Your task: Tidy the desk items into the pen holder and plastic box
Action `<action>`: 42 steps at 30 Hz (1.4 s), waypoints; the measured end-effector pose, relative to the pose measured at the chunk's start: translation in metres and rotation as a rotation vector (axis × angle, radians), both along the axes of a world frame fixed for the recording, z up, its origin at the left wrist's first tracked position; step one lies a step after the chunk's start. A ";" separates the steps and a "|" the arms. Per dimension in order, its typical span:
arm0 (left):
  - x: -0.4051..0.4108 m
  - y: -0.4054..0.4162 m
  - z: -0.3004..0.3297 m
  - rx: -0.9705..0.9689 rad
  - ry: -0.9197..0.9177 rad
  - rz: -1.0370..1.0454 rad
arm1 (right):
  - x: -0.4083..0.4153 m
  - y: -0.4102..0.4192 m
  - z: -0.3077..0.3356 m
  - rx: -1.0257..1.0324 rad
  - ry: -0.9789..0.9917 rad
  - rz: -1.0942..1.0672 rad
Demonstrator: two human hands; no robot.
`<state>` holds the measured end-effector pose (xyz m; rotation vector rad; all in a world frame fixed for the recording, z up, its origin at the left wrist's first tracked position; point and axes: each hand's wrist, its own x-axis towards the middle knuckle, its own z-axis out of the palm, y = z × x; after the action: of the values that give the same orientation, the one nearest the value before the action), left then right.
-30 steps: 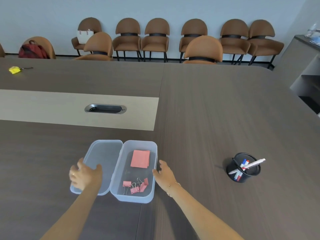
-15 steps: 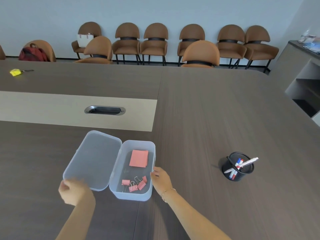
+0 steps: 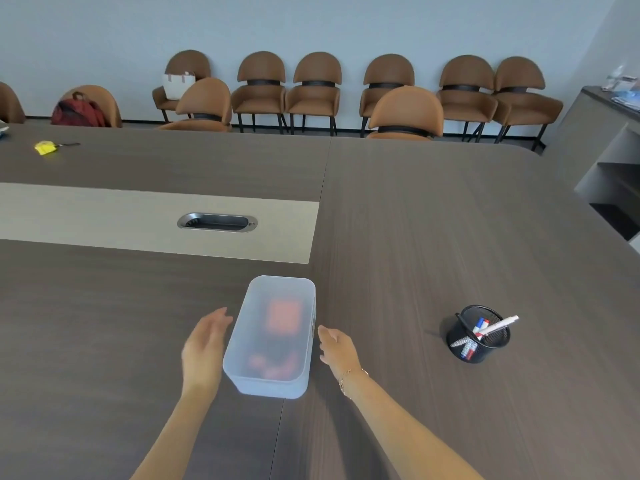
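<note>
1. Plastic box [image 3: 272, 336] on table [image 3: 433, 237], lid down, red items dimly visible inside.
2. Left hand [image 3: 204, 348] and right hand [image 3: 337, 344] flanking box, fingers spread, gripping nothing.
3. Pen holder [image 3: 479, 336] well right, pens inside.
4. Judged: closing step; next, lid pressed fully shut.

Frosted, translucent plastic box [image 3: 273, 336] with smooth matt lid; dark wood-grain table [image 3: 433, 220], matt, with a paler inlaid strip [image 3: 104, 216]; black wire-mesh metal pen holder [image 3: 479, 336]; brushed-metal cable port [image 3: 217, 222].
</note>
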<state>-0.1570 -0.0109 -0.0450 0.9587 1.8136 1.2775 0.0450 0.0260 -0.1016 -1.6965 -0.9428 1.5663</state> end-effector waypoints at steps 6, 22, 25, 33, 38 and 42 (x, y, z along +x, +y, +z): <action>0.017 0.024 -0.028 -0.440 0.516 -0.506 | -0.012 0.010 -0.019 0.000 -0.031 0.097; 0.024 0.033 -0.036 -0.565 0.850 -0.643 | -0.012 0.020 -0.034 -0.044 0.036 0.049; 0.024 0.033 -0.037 -0.567 0.849 -0.640 | -0.014 0.021 -0.037 -0.039 0.015 0.038; 0.025 0.033 -0.035 -0.572 0.861 -0.643 | -0.016 0.024 -0.039 -0.076 0.045 -0.003; 0.027 0.033 -0.034 -0.582 0.859 -0.640 | -0.017 0.021 -0.039 -0.057 0.017 0.001; 0.026 0.031 -0.035 -0.576 0.853 -0.640 | -0.019 0.020 -0.037 -0.053 -0.015 0.014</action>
<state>-0.1311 0.0205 -0.0796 1.6753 2.0085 -0.1060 0.0265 0.0459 -0.1385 -1.7434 -0.9300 1.6030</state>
